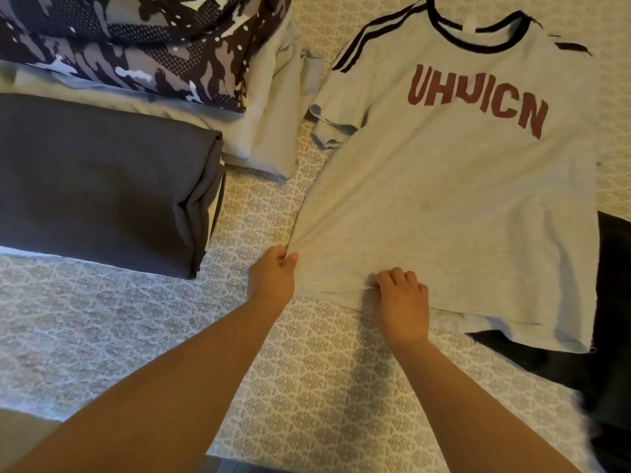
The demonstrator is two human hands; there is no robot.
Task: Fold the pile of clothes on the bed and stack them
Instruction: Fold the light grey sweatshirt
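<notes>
Head view. We see a light grey T-shirt [454,186] spread front side up on the bed [307,387], collar away from us, hem toward us. It has a dark neckband, dark stripes along the shoulder and dark red block lettering across the chest. One short sleeve lies folded inward at the shirt's left edge.

Left hand [273,278]: the grip is a pinch, thumb and curled fingers closed on the lower left corner of the T-shirt, where the fabric bunches into small creases. Right hand [403,298]: fingers curled down over the hem, a little toward the middle from the left hand, gripping a fold of the fabric against the bed. Both forearms reach in from the bottom edge of the frame.

To the left, well apart from the T-shirt, a dark grey folded garment [102,186] lies on the bed as a thick flat rectangle. Behind it sits a camouflage-print fabric [136,46] in grey, white and dark brown, resting on pale cream cloth [273,107] that reaches nearly to the shirt's folded sleeve. We cannot tell whether these pieces are folded.

At the right edge, a black garment [607,336] lies partly under the lower right corner of the T-shirt. The bed cover carries a repeating grey medallion pattern.
</notes>
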